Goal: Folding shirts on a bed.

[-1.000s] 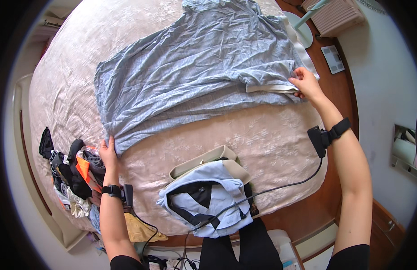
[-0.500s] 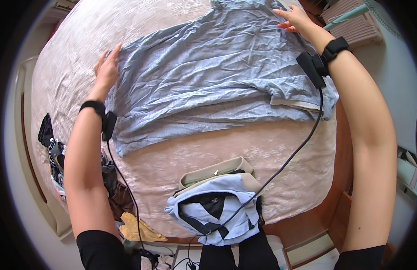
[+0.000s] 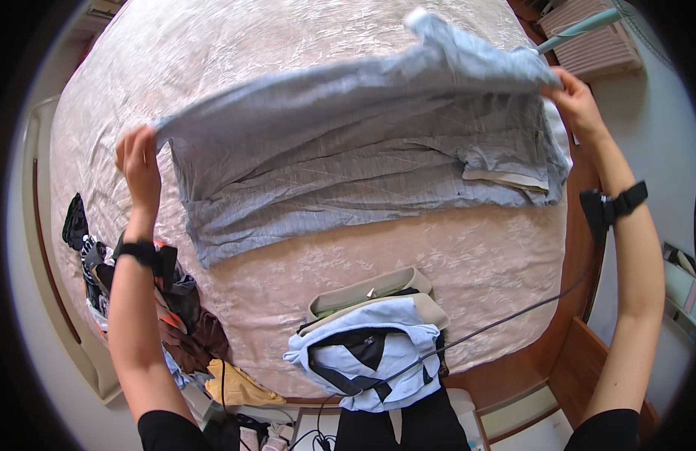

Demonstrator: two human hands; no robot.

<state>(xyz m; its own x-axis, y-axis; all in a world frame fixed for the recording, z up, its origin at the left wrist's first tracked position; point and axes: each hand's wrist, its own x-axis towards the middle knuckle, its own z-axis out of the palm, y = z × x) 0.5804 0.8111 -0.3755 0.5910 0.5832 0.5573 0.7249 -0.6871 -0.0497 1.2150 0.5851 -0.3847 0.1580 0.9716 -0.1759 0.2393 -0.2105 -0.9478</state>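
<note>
A wrinkled light blue-grey shirt (image 3: pixel 348 161) lies crosswise on the bed, its far part raised and blurred by motion. My left hand (image 3: pixel 141 164) is closed on its far left corner, fingers pinched together. At the far right, my right hand (image 3: pixel 575 105) grips the opposite end of the raised cloth. The lifted part stretches between both hands, above the lower layer. A narrow pale-edged flap shows near the shirt's right end. Each wrist wears a black strap with a small device.
The bed has a pale pink patterned cover (image 3: pixel 280 293). Close to me lies a folded pile of light blue and beige clothes (image 3: pixel 378 338). Mixed clothes (image 3: pixel 190 316) and a yellow cloth (image 3: pixel 239 385) lie at the left. A black cable (image 3: pixel 498 323) crosses the near right.
Both hands, apart and open-fingered before, have closed on the shirt's far edge. They have moved outward and toward me, and the far part of the shirt has lifted nearer with them.
</note>
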